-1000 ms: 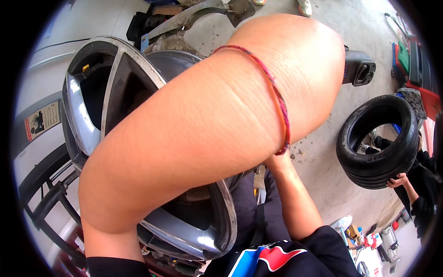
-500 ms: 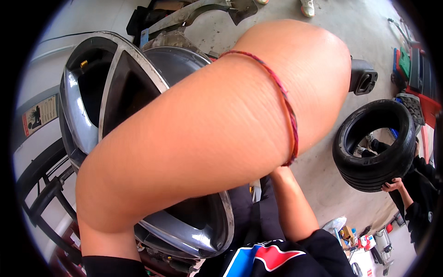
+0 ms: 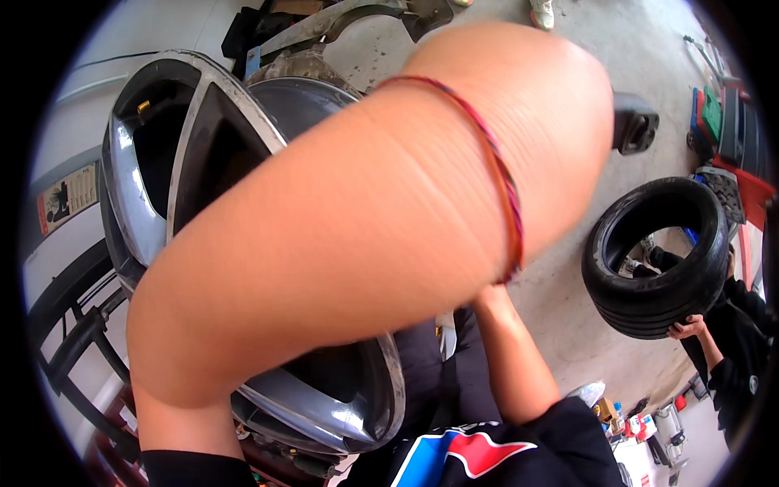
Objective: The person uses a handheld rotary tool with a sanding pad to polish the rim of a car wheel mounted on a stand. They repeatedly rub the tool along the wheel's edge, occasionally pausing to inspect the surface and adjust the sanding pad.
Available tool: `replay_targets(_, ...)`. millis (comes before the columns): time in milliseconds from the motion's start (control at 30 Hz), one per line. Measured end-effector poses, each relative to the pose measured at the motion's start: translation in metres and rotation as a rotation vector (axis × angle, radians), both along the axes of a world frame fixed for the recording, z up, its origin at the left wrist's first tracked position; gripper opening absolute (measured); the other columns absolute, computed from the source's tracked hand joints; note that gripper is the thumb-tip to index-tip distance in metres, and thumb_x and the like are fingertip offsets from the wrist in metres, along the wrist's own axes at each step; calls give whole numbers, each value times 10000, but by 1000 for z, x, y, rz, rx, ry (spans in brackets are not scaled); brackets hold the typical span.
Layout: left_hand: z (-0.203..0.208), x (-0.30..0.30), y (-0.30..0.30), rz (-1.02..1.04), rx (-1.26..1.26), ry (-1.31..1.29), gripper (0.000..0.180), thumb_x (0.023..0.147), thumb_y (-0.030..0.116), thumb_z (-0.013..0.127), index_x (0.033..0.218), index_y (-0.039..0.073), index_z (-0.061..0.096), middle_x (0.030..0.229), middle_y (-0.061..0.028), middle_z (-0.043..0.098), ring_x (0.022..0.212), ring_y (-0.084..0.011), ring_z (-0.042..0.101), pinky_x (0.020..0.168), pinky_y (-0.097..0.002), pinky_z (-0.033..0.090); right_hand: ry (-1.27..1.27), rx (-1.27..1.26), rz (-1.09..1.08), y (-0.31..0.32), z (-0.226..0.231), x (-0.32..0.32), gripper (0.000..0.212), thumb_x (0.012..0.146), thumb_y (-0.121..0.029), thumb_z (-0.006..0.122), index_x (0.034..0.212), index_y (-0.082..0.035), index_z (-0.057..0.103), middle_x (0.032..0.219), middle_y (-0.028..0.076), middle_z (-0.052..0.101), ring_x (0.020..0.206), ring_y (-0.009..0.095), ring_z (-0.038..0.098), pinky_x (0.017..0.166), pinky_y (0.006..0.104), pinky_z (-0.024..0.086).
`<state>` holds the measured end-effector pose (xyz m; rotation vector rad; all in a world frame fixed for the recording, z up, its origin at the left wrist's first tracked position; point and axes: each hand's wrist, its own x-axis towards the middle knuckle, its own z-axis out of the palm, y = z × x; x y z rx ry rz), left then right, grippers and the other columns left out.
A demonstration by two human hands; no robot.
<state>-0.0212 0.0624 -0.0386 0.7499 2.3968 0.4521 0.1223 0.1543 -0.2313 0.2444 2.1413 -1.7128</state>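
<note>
My left forearm, with a braided red and purple bracelet at the wrist, stretches across the middle of the view. The back of my left hand faces me at the upper right, and its fingers are hidden. Just past it juts a black blocky part with a slotted end; whether the hand holds it I cannot tell. Under that arm stands a large grey alloy wheel, its middle covered. From the lower right my right forearm reaches up, and my right hand is hidden behind the left wrist.
Another person at the right holds a black tire. A black tubular frame stands at the left. Metal parts lie on the floor beyond the wheel. Assorted boxes and bottles are at the lower right.
My left arm and hand have shifted slightly up and to the left, and the black blocky part has moved with them. The other person's tire has barely moved.
</note>
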Motion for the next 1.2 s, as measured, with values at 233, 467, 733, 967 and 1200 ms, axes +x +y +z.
replay_targets(233, -2, 2, -6, 42, 18, 9, 200, 737, 111, 744, 925, 61, 787, 902, -182, 744, 833, -351, 730, 743, -442, 591, 43, -170, 27, 23, 11, -14, 335, 916, -158, 701, 1186, 37, 668, 1169, 230, 718, 1108, 319, 689, 916, 428, 526)
replay_targets(467, -6, -3, -2, 54, 60, 12, 195, 736, 108, 737, 919, 52, 775, 891, -188, 736, 829, -358, 723, 742, -447, 586, -148, -54, 47, 22, -1, 10, 390, 913, -130, 690, 1247, 59, 625, 1192, 218, 704, 1127, 319, 667, 941, 409, 516)
replay_targets(733, -7, -2, -3, 79, 72, 13, 190, 735, 103, 729, 911, 41, 761, 878, -195, 727, 823, -367, 716, 740, -453, 581, 312, 96, -114, -19, -17, 21, 322, 906, -116, 695, 1178, 49, 647, 1088, 203, 711, 1032, 342, 673, 881, 431, 522)
replay_targets(967, -7, -4, -3, 101, 84, 25, 186, 734, 100, 723, 905, 31, 749, 867, -201, 719, 818, -374, 710, 739, -458, 577, 321, 112, 34, -20, -21, -5, 313, 903, -109, 695, 1170, 47, 648, 1091, 205, 709, 1032, 348, 672, 879, 434, 522)
replay_targets(1200, -9, -4, -4, 135, 94, 34, 182, 733, 96, 716, 898, 22, 737, 856, -207, 711, 814, -381, 703, 737, -463, 573, 327, 128, 77, -17, -15, -7, 305, 900, -103, 694, 1163, 44, 649, 1094, 207, 707, 1031, 353, 672, 877, 436, 523)
